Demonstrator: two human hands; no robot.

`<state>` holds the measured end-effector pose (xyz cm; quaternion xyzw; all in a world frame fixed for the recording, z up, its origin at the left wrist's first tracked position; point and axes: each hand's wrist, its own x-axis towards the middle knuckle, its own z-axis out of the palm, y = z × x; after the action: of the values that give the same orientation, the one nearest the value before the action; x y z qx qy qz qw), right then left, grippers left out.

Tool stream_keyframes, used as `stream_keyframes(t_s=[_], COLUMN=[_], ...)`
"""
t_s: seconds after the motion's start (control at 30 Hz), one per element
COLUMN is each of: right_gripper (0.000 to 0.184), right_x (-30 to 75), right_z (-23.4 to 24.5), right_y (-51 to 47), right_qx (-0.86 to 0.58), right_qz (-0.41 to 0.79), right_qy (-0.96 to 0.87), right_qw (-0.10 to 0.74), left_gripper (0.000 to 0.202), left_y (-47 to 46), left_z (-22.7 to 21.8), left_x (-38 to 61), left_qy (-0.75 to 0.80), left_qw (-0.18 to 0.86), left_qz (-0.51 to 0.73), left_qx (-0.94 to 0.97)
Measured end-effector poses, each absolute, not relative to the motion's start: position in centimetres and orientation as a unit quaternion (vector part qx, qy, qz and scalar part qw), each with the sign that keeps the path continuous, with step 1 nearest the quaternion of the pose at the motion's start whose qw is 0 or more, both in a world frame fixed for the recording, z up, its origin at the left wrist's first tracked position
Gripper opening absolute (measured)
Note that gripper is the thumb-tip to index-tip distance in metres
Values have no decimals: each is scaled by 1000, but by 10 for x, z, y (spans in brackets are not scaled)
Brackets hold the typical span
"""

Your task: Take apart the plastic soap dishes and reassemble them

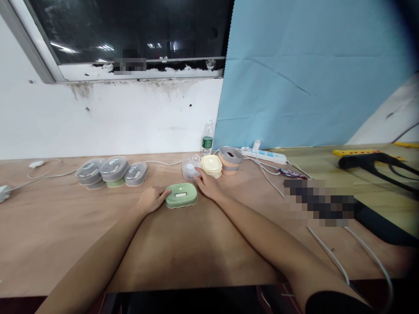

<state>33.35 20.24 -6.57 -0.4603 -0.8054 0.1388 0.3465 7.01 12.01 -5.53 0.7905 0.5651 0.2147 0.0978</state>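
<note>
We see a green box (181, 195) lying flat on the brown surface (65, 226), in the middle, right in front of us. Our left hand (152, 199) lies on the surface with its fingertips touching the left end of the green box. Its grip is loose and open, not closed around the box. Our right hand (207, 185) lies just to the right of the green box and reaches to a clear lid (190, 168) behind it. The fingertips touch the lid, and the grip is open and holds nothing. Just beside the clear lid is a stack of yellow boxes (211, 165), then a grey and orange stack (230, 160). Three grey-lidded boxes (113, 171) sit together further left. A water bottle (207, 138) stands by the wall, and a white power strip (265, 155) lies to its right
</note>
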Motion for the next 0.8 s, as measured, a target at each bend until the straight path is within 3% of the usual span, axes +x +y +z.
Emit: stream_keyframes(t_s=[0.4, 0.6, 0.8], right_gripper=[21, 30, 36], right_x=[336, 340, 342], right_z=[-70, -73, -73], right_y=[207, 202, 188], right_qx=[-462, -425, -375], right_qz=[154, 169, 152], right_qy=[-761, -745, -798], right_qw=[428, 486, 446], left_gripper=[55, 53, 39], left_y=[120, 118, 114], left_z=[-52, -50, -49], left_x=[71, 71, 70], left_qy=[564, 560, 587], left_qw=[105, 97, 53], left_qz=[198, 215, 329], left_qx=[795, 794, 737])
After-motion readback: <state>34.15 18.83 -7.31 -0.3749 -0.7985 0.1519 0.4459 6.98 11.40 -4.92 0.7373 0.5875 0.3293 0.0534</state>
